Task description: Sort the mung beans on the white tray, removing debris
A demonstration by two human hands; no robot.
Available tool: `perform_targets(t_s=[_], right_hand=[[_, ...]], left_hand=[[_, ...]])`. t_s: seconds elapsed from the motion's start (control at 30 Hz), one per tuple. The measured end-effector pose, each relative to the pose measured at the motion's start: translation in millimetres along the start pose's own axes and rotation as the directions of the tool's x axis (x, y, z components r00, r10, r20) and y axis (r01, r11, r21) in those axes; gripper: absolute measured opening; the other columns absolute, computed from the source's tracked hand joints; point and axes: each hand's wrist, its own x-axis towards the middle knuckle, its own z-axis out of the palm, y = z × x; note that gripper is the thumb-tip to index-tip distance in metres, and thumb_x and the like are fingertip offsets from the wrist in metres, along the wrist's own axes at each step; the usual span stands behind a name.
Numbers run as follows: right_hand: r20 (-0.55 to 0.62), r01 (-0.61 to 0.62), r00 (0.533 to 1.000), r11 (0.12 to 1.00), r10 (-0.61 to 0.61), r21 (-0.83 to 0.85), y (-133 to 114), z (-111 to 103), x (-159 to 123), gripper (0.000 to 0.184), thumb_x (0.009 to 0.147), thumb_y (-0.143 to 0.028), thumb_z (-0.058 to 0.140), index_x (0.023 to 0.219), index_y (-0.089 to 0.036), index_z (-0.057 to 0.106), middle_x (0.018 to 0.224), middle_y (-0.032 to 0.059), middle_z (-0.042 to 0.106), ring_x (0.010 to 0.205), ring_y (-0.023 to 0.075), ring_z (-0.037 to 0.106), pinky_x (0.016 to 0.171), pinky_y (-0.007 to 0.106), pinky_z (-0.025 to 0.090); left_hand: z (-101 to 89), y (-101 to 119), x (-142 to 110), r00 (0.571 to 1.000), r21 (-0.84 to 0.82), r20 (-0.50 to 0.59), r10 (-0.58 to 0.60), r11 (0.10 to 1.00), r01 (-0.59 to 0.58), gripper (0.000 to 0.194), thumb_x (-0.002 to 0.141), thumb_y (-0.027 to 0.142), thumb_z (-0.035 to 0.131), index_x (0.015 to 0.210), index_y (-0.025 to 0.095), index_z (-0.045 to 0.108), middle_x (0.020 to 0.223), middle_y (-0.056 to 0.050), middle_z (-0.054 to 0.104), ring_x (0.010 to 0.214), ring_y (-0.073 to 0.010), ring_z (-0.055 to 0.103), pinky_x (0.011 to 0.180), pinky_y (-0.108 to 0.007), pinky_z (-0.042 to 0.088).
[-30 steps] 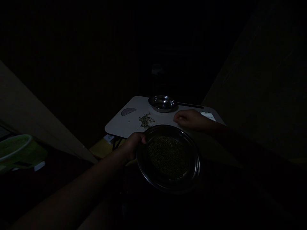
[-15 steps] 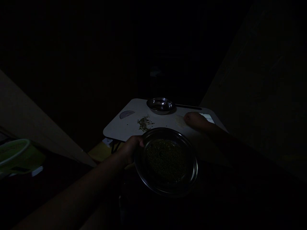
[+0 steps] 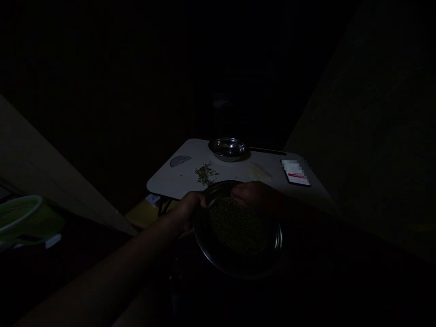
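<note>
My left hand [image 3: 191, 208] grips the rim of a round steel plate [image 3: 204, 245], thumb on top, at its upper left. Small green grains that look like mung beans [image 3: 236, 227] cover the plate's middle. Over the plate's far edge is my right hand [image 3: 254, 196], fingers curled down at the beans. Whether anything is between those fingers is too dark to see. Beyond the plate, a small scattered heap of greenish bits [image 3: 206, 174] lies on a white table [image 3: 166, 184]. A shiny steel bowl [image 3: 228, 150] stands behind that heap.
On the table's right lies a phone [image 3: 296, 173] with a lit screen; a protractor [image 3: 180, 161] is at the left. A pale, thin patch [image 3: 259, 170] lies between bowl and phone. A green basket [image 3: 30, 220] stands at far left, near a slanted pale panel [image 3: 61, 163]. The room is very dark.
My right hand has come back from beside the phone to the beans in the plate, uncovering the phone. My left hand still holds the plate, which has barely shifted.
</note>
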Motion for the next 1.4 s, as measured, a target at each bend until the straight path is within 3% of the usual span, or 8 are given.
perform_targets(t_s=[0.17, 0.77, 0.93, 1.07, 1.17, 1.23, 1.3, 1.4], right_hand=[[0.039, -0.014, 0.999, 0.995, 0.018, -0.103, 0, 8, 0, 0.02, 0.075, -0.021, 0.035, 0.081, -0.015, 0.054, 0.078, 0.0044, 0.058, 0.065, 0.0121, 0.05, 0.052, 0.024, 0.028], [0.005, -0.035, 0.999, 0.975, 0.037, -0.221, -3, 23, 4, 0.016, 0.075, -0.023, 0.038, 0.076, -0.018, 0.053, 0.076, 0.0023, 0.06, 0.062, 0.0125, 0.053, 0.046, 0.023, 0.025], [0.004, -0.046, 0.999, 0.976, 0.048, -0.211, -5, 25, 6, 0.016, 0.074, -0.022, 0.038, 0.076, -0.019, 0.053, 0.077, 0.0019, 0.06, 0.06, 0.0129, 0.052, 0.045, 0.023, 0.026], [-0.035, -0.09, 0.996, 0.99, 0.087, -0.11, -7, 9, 6, 0.019, 0.075, -0.021, 0.035, 0.076, -0.016, 0.053, 0.074, 0.004, 0.059, 0.062, 0.0129, 0.052, 0.049, 0.023, 0.03], [-0.101, -0.185, 0.975, 0.973, 0.2, 0.139, 8, -12, 6, 0.02, 0.074, -0.023, 0.036, 0.077, -0.016, 0.054, 0.07, 0.0029, 0.059, 0.061, 0.0111, 0.051, 0.052, 0.022, 0.033], [-0.148, -0.303, 0.922, 0.905, 0.358, 0.299, 29, -23, 5, 0.021, 0.073, -0.025, 0.036, 0.079, -0.016, 0.054, 0.07, 0.0031, 0.058, 0.059, 0.0105, 0.05, 0.051, 0.021, 0.034], [-0.209, -0.385, 0.859, 0.858, 0.468, 0.339, 56, -25, 2, 0.022, 0.072, -0.025, 0.037, 0.08, -0.014, 0.054, 0.074, 0.0049, 0.058, 0.064, 0.0117, 0.051, 0.054, 0.022, 0.036], [-0.173, -0.506, 0.813, 0.821, 0.556, 0.265, 94, -8, -5, 0.021, 0.071, -0.022, 0.036, 0.075, -0.013, 0.055, 0.075, 0.0074, 0.058, 0.066, 0.0138, 0.051, 0.058, 0.024, 0.036]], left_hand=[[2.2, 1, -1, 0.999, 0.0, 0.012, 0.04, 0.999, -0.041, 0.012, 0.041, 0.01, 0.038, 0.049, 0.013, 0.047, 0.041, -0.003, 0.047, 0.038, -0.0135, 0.045, 0.038, -0.024, 0.033], [-0.7, -1, 3, 0.999, 0.019, 0.017, 0.036, 0.999, -0.037, 0.008, 0.04, 0.009, 0.037, 0.045, 0.014, 0.041, 0.036, -0.001, 0.043, 0.033, -0.0117, 0.04, 0.036, -0.023, 0.03], [0.0, -1, 1, 0.999, 0.024, -0.006, 0.051, 0.998, -0.051, 0.009, 0.04, 0.009, 0.038, 0.046, 0.014, 0.04, 0.035, 0.0, 0.04, 0.032, -0.0113, 0.039, 0.037, -0.024, 0.032], [0.7, 0, 0, 1.0, -0.002, -0.006, 0.013, 1.0, -0.013, 0.007, 0.04, 0.01, 0.038, 0.045, 0.014, 0.04, 0.036, -0.001, 0.041, 0.037, -0.0139, 0.044, 0.036, -0.024, 0.032], [0.3, 0, 1, 1.0, -0.021, -0.019, 0.004, 1.0, -0.005, 0.006, 0.041, 0.011, 0.038, 0.045, 0.013, 0.042, 0.037, -0.002, 0.043, 0.035, -0.0123, 0.042, 0.035, -0.023, 0.031], [-0.1, 0, 1, 1.0, -0.017, -0.014, 0.017, 1.0, -0.017, 0.006, 0.041, 0.011, 0.038, 0.045, 0.013, 0.042, 0.037, -0.001, 0.042, 0.033, -0.011, 0.04, 0.034, -0.022, 0.029], [-0.5, 0, 2, 1.0, -0.01, 0.003, 0.025, 1.0, -0.025, 0.006, 0.041, 0.01, 0.037, 0.044, 0.013, 0.041, 0.036, 0.0, 0.04, 0.033, -0.0108, 0.04, 0.035, -0.022, 0.03], [-1.4, 0, 2, 1.0, -0.008, 0.004, 0.023, 1.0, -0.023, 0.005, 0.041, 0.01, 0.037, 0.044, 0.014, 0.039, 0.036, 0.0, 0.039, 0.033, -0.0104, 0.039, 0.037, -0.024, 0.032]])
